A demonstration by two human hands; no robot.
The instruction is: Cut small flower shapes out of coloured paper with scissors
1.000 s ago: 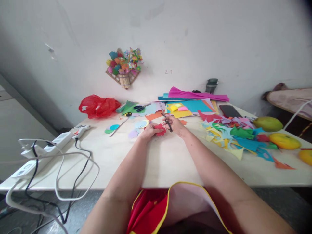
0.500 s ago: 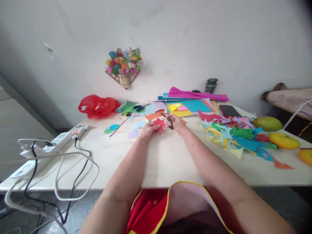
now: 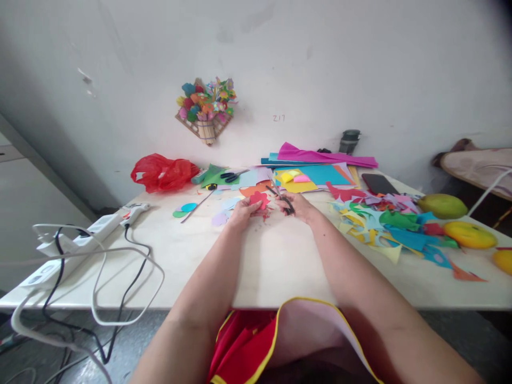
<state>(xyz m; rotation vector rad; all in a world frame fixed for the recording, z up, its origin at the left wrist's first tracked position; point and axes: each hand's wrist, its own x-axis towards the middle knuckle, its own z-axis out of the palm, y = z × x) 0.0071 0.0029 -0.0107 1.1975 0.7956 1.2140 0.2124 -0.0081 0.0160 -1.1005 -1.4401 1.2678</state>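
Observation:
My left hand [image 3: 243, 212] pinches a red paper flower [image 3: 258, 199] with scalloped edges above the white table. To its right, my right hand [image 3: 298, 206] is closed round the black handles of a pair of scissors [image 3: 285, 200]. The blades point up and left and stand apart from each other, a little to the right of the flower. Small red paper clippings [image 3: 262, 214] lie on the table below the hands. Pale blue and lilac paper pieces [image 3: 220, 218] lie just left of my left hand.
Colourful paper scraps [image 3: 384, 221] are heaped on the right, by a phone [image 3: 378, 184] and mangoes [image 3: 470, 234]. Paper sheets [image 3: 320, 175] and a second pair of scissors [image 3: 231, 176] lie at the back. A red plastic bag [image 3: 164, 173] and a power strip [image 3: 76, 248] with loose cables are on the left.
My right hand has moved slightly right, away from the red flower, and the scissors have tilted further left. My left hand keeps its hold on the flower.

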